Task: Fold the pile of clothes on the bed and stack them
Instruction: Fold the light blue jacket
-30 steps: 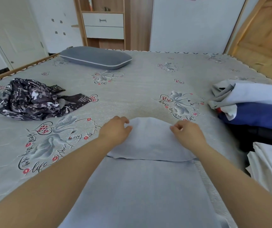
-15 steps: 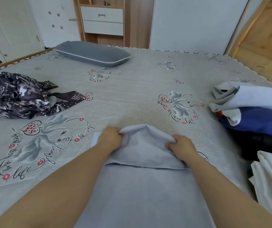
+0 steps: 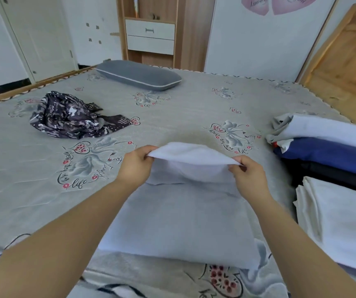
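A pale grey-blue garment (image 3: 179, 222) lies flat on the bed in front of me, its far end raised off the mattress. My left hand (image 3: 135, 166) pinches the left corner of that raised end. My right hand (image 3: 248, 177) pinches the right corner. The lifted edge arches between both hands above the flat part. A crumpled dark patterned garment (image 3: 69, 117) lies loose at the far left. At the right edge sits a stack of folded clothes (image 3: 331, 151) in white, blue and black, with a cream piece (image 3: 340, 218) nearer to me.
The bed (image 3: 183, 108) has a grey cover printed with swans and hearts. A grey pillow (image 3: 138, 75) lies at the far side. Behind it stand a wooden shelf with white drawers (image 3: 151, 36) and a white door (image 3: 37, 35). A wooden headboard (image 3: 344, 61) rises at the right.
Both hands went from resting on the garment's far end to pinching its corners and lifting it off the bed toward me. The view has tilted upward.
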